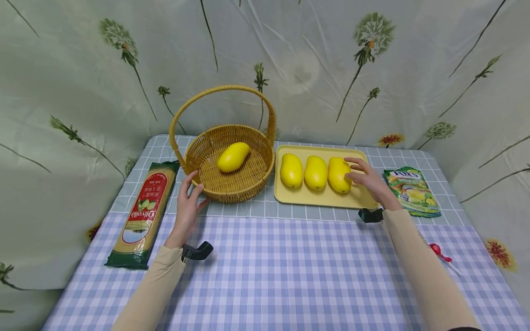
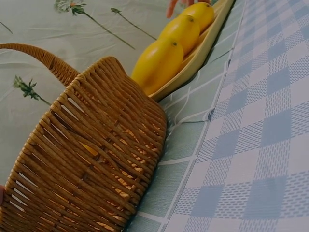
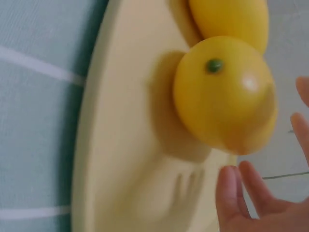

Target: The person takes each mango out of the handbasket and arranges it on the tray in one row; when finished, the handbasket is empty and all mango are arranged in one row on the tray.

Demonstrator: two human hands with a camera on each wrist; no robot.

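Observation:
A round wicker basket (image 1: 248, 195) with a tall arched handle holds one yellow mango (image 1: 233, 157). At its near left side is my left hand (image 1: 188, 212), fingers extended against the basket wall. In the left wrist view only a bit of a finger shows beside the basket (image 2: 91, 145). Three more mangoes lie in a row on a pale yellow tray (image 1: 314, 199). My right hand (image 1: 370, 180) reaches over the tray at the rightmost mango (image 1: 339, 174), its fingers spread. In the right wrist view the fingertips are beside that mango (image 3: 224, 96), not closed round it.
A pack of pasta (image 1: 142, 211) lies left of the basket. To the right of the tray lies a green Fox's candy bag (image 1: 411, 192), with a red lollipop (image 1: 440, 252) nearer me. Patterned fabric (image 1: 306, 69) hangs behind the checked tablecloth (image 1: 285, 276).

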